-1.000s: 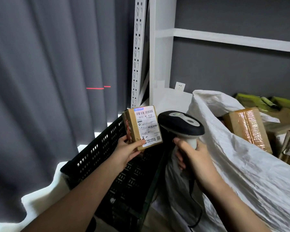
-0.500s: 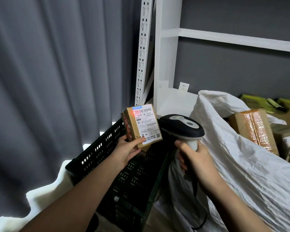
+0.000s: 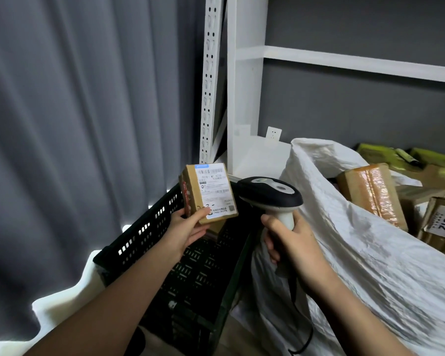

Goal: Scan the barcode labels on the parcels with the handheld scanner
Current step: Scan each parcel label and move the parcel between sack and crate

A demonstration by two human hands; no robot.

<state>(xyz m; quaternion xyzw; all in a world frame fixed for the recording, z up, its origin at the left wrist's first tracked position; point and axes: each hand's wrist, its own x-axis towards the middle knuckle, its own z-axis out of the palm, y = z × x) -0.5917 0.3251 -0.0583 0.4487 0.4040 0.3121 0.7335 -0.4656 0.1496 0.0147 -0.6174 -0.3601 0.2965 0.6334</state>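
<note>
Parcel (image 3: 208, 192) upright, label facing scanner (image 3: 270, 195), scanner aimed left

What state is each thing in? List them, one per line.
small parcel: held upright over the crate, label facing the camera.
left hand: grips the parcel's bottom.
scanner: aimed toward the parcel.
right hand: grips the scanner's handle.
black crate: open.
white sack: open, parcels inside.

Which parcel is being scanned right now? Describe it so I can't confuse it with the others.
Look left of the white woven sack, above the black slotted crate. The left hand holds up a small brown carton, its white shipping label facing the handheld scanner. The other parcels lie behind the sack.
</note>
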